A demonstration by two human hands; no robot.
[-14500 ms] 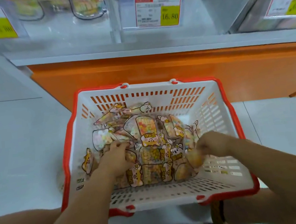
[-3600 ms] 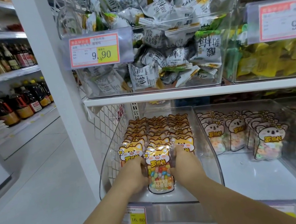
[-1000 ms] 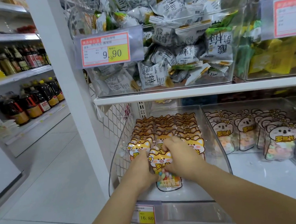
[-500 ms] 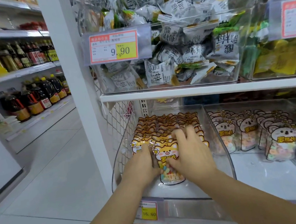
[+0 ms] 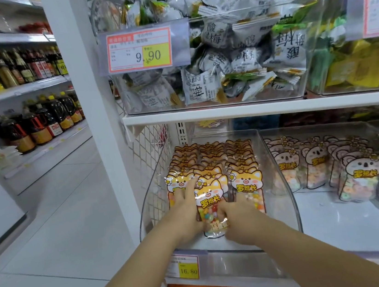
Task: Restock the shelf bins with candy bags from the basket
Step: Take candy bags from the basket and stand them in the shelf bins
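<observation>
**Right hand comes off the bag tops and takes the front bag's corner**

Half a second ago the right hand [image 5: 240,218] lay spread flat across the tops of the rows, pushing them back. It has now dropped to the near end of the clear bin [image 5: 150,203], and the printed face of the front candy bag [image 5: 210,203] shows in full. The view has also drifted a little, so the shelf sits further right in the picture.

The front candy bag stands between the two hands at the head of the middle column, tilted slightly, with its foot on the bin floor just ahead of the wrists. The right hand's fingers are curled in and pinch the bag's lower right edge. The left hand [image 5: 188,212] has its fingers fairly straight, laid up along the bag's left side, and they also touch the front bag of the column beyond it. Whether the left thumb reaches behind the bag I cannot tell.

Beyond the fingertips, the stocked rows [image 5: 212,157] run back in three tidy columns. Past the right hand, in the neighbouring bin, stand the koala bags [image 5: 356,176]. Below both wrists a price tag [image 5: 186,267] hangs on the shelf edge.

As I read it, the pressing-back is done and this bag is being squared up as the last of its column. The basket is out of view, so how much stock remains cannot be judged.
</observation>
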